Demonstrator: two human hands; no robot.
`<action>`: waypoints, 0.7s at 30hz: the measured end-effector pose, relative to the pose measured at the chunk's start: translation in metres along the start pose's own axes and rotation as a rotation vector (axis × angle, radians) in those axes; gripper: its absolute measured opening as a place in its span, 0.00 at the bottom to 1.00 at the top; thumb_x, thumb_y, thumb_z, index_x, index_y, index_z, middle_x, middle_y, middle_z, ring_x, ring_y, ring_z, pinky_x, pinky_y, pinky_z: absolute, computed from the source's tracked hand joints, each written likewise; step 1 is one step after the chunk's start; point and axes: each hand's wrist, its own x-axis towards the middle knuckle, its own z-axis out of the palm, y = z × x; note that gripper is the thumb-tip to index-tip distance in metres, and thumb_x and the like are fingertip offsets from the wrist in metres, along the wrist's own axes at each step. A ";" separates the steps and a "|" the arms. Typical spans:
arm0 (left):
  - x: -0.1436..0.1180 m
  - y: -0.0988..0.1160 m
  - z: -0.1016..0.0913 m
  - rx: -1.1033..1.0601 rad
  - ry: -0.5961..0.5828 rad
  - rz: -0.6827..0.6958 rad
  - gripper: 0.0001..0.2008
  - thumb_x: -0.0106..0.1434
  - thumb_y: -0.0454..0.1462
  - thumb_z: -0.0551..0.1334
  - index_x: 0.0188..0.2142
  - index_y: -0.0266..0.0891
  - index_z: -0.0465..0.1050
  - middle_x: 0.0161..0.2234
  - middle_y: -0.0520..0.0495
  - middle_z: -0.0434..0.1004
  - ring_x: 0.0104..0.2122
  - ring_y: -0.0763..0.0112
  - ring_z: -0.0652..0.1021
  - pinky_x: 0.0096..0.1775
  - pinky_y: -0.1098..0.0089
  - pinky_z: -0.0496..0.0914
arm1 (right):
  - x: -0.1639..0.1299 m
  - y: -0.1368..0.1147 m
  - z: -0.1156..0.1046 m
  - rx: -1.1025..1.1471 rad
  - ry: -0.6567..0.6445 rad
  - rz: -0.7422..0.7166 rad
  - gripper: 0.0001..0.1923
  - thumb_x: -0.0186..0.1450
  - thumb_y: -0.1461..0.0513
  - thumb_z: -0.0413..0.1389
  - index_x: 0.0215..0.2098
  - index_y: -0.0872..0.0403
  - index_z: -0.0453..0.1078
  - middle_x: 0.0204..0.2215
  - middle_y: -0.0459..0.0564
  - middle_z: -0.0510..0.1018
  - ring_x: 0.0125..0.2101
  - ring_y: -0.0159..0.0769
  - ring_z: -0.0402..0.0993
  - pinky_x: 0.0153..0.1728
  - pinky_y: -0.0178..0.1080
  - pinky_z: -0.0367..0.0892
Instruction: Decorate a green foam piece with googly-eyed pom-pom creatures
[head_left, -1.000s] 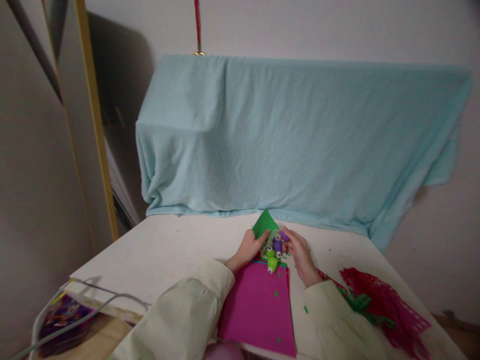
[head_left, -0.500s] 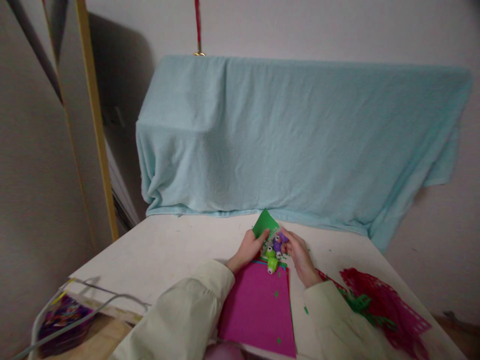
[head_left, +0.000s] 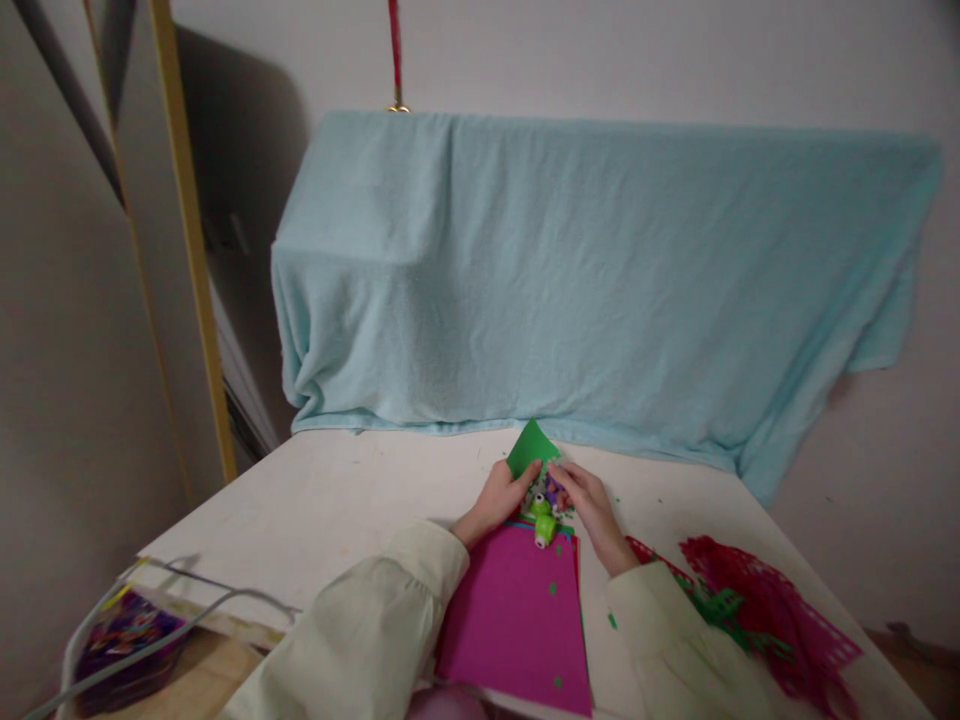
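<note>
Between my hands, above the white table, is a sheet of green paper (head_left: 532,449) with small holes along its near edge. My left hand (head_left: 504,492) pinches its left side, thumb on top. My right hand (head_left: 589,500) is closed around a small purple craft paper punch (head_left: 553,492) at the paper's near right edge; the fingers cover much of it. Just below stands a lime-green punch (head_left: 543,524) with white ends, by the top edge of a magenta paper stack (head_left: 517,610). Tiny green cut-outs lie scattered around the punches and on the magenta sheet.
Punched red, green and magenta paper strips (head_left: 765,620) are heaped at the table's right. A pale blue towel (head_left: 600,280) drapes over something at the back. Grey cables (head_left: 225,597) and a purple packet (head_left: 127,650) are at the lower left.
My right hand has moved slightly left, and its fingers have closed further over the purple punch at the green paper's edge. My left hand and the paper have hardly moved.
</note>
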 end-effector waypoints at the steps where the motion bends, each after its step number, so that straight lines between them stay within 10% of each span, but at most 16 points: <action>1: 0.000 0.000 0.000 0.001 -0.002 0.006 0.23 0.63 0.53 0.53 0.31 0.33 0.70 0.25 0.50 0.70 0.27 0.72 0.68 0.31 0.73 0.65 | -0.002 0.000 0.002 -0.052 0.010 -0.036 0.21 0.57 0.44 0.59 0.26 0.54 0.70 0.20 0.46 0.72 0.17 0.31 0.61 0.20 0.35 0.54; 7: 0.001 -0.004 0.000 0.033 0.007 -0.031 0.24 0.63 0.53 0.53 0.32 0.33 0.71 0.23 0.52 0.69 0.24 0.74 0.67 0.29 0.73 0.64 | -0.011 -0.004 0.008 -0.408 0.026 -0.255 0.16 0.60 0.48 0.57 0.29 0.52 0.71 0.17 0.41 0.65 0.19 0.31 0.61 0.20 0.34 0.52; 21: 0.001 -0.002 -0.001 0.016 0.023 -0.032 0.21 0.63 0.51 0.54 0.30 0.34 0.70 0.20 0.54 0.67 0.22 0.75 0.66 0.28 0.75 0.63 | -0.007 0.007 0.007 -0.385 -0.008 -0.211 0.19 0.62 0.47 0.55 0.32 0.54 0.70 0.18 0.41 0.64 0.19 0.30 0.61 0.19 0.32 0.55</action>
